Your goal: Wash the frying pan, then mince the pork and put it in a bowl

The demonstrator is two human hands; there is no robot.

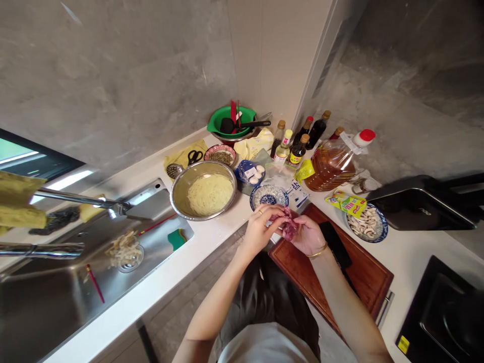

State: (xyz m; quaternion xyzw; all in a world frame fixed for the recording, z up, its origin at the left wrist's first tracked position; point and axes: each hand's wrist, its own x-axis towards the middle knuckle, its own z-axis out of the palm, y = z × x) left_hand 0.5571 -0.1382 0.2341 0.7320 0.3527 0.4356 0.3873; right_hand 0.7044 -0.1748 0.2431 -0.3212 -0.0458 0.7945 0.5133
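Both hands meet over the near edge of the counter, around a reddish-purple lump (pixel 289 231) that looks like raw meat. My right hand (pixel 309 238) has its fingers curled under and around it. From the other side, my left hand (pixel 263 227) pinches at the lump with its fingertips. Just behind the fingers is a blue-and-white patterned bowl (pixel 260 194), partly covered by my left hand. A brown wooden cutting board (pixel 298 267) lies below my right forearm, with a dark cleaver-like blade (pixel 336 244) on it.
Left stands a steel bowl (pixel 203 190) of pale dough-like food, beside the sink (pixel 159 242). Bottles (pixel 298 150) and a large oil jug (pixel 336 161) line the back. Sliced mushrooms (pixel 365 223) fill a bowl at right, near a black pan (pixel 419 206).
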